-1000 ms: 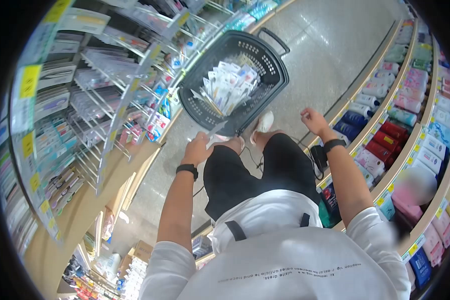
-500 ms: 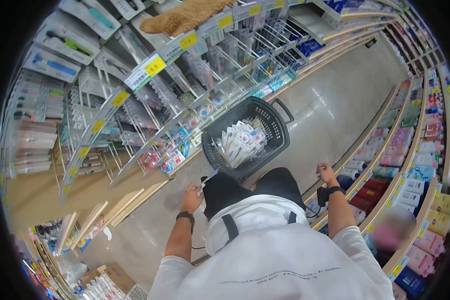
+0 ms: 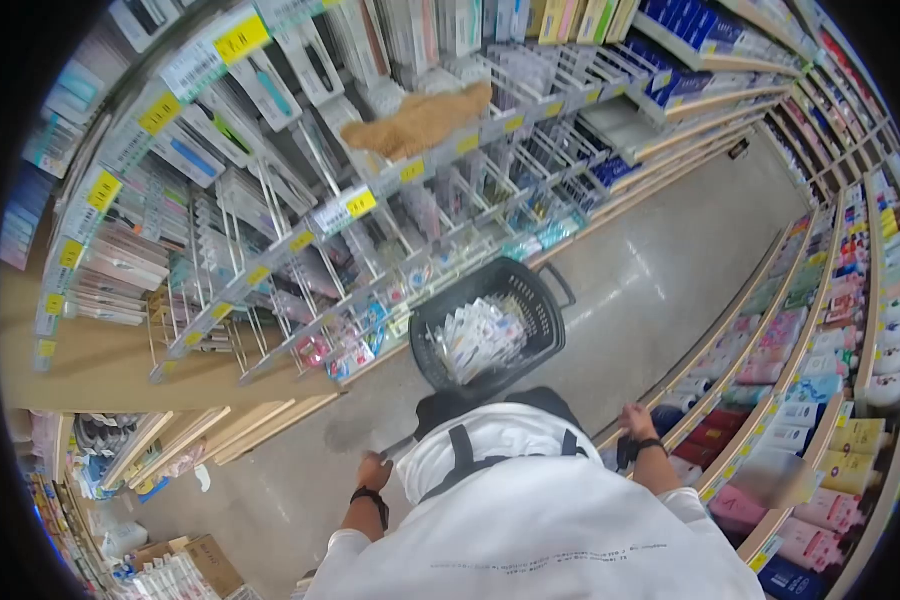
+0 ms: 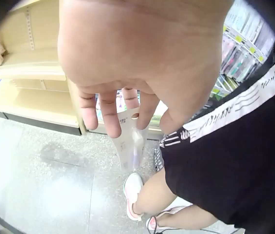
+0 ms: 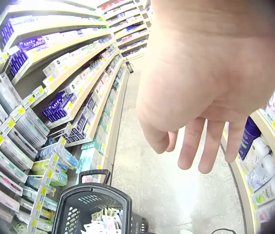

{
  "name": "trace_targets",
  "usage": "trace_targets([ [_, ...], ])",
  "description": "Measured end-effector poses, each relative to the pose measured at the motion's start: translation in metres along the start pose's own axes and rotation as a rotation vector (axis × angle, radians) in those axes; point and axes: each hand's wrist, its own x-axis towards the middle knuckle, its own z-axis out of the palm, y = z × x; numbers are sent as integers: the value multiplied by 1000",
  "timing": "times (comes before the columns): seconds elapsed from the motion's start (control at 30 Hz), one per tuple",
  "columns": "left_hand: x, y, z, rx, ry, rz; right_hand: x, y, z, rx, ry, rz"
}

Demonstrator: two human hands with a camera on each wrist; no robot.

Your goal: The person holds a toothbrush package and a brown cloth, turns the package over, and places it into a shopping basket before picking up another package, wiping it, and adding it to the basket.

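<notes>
My left hand (image 3: 373, 472) hangs low beside my thigh. In the left wrist view its fingers and thumb pinch the top of a clear, flat plastic hang pack (image 4: 131, 144) with a round hole; its contents are blurred. On the other side, my right hand (image 3: 636, 422) hangs with loose fingers and holds nothing, as the right wrist view also shows. Ahead of my legs stands a dark grey perforated shopping basket (image 3: 548, 365) on the floor. Inside it lies a pile of white carded packs (image 3: 482, 335).
Racks with wire hooks and yellow price tags (image 3: 358, 203) run along the left, with a brown fluffy thing (image 3: 420, 120) on one ledge. Shelves of bottles (image 3: 800, 415) line the right. Grey floor (image 3: 660, 300) stretches along the aisle between them.
The view has tilted up, showing more of the left racks and the aisle ahead. Both hands now hang lower and closer to the body; the left still holds the pack.
</notes>
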Motion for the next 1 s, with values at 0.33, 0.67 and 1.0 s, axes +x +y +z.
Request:
trace_targets([
  [0.33, 49, 93, -95, -199, 367, 281, 37, -14, -14, -76, 11, 73],
  [0.67, 63, 186, -170, -389, 488, 552, 5, -36, 37, -145, 37, 113],
  [1.0, 18, 235, -206, -464, 464, 779, 12, -64, 37, -231, 15, 89],
])
